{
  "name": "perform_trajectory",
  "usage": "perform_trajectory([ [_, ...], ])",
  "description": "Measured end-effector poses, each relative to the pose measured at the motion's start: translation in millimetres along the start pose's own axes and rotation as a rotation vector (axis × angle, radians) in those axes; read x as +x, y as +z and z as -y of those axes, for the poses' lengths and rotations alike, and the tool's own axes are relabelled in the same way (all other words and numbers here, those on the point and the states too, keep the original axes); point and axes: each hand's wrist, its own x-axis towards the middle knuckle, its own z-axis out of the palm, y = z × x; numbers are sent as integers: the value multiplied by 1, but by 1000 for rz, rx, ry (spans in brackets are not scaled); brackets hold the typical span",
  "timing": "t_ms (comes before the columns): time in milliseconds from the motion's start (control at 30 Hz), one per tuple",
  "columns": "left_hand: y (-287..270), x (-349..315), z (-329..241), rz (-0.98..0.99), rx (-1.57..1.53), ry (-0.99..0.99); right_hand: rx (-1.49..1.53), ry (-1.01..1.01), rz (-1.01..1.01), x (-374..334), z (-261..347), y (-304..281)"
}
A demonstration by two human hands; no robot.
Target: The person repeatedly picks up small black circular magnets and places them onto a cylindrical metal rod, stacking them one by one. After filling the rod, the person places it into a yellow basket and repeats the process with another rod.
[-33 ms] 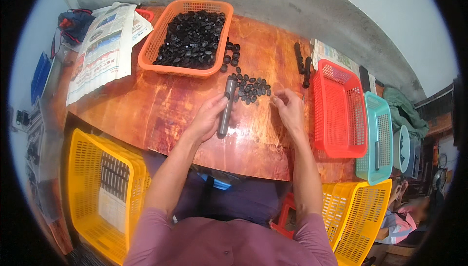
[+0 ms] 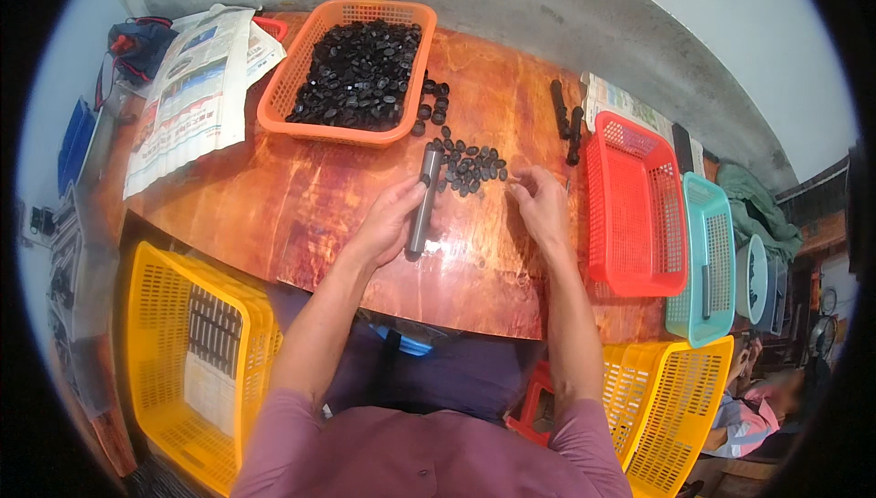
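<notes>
My left hand (image 2: 391, 215) is wrapped round a dark grey metal-looking tube (image 2: 422, 210) with dark ends. It holds the tube upright in the picture, over the near part of the table. My right hand (image 2: 542, 208) is a little way to the right, its thumb and forefinger pinched together; whatever they hold, if anything, is too small to make out. Between the hands, slightly farther off, lies a loose cluster of small black oval pieces (image 2: 470, 169) on the tabletop. Some round black pieces (image 2: 440, 105) lie behind it.
An orange basket (image 2: 274, 115) full of black pieces stands at the back left, beside newspapers (image 2: 187, 87). On the right are dark rods (image 2: 575, 124), a red basket (image 2: 598, 215) and a teal basket (image 2: 721, 261). Yellow crates (image 2: 246, 379) flank the glossy wooden table (image 2: 319, 215). Another person (image 2: 744, 420) is at far right.
</notes>
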Motion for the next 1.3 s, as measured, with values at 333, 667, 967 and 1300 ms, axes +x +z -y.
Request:
perform_trajectory([
  [333, -2, 5, -2, -16, -6, -61, -110, -41, -22, 0, 9, 16],
  [667, -2, 9, -2, -7, -78, -68, -28, -17, 53, -1, 0, 13],
  [967, -3, 10, 2, 104, -6, -67, 157, -183, -92, -20, 43, 16],
  [1300, 11, 4, 2, 159, 46, -72, 78, -612, -80, -32, 59, 34],
])
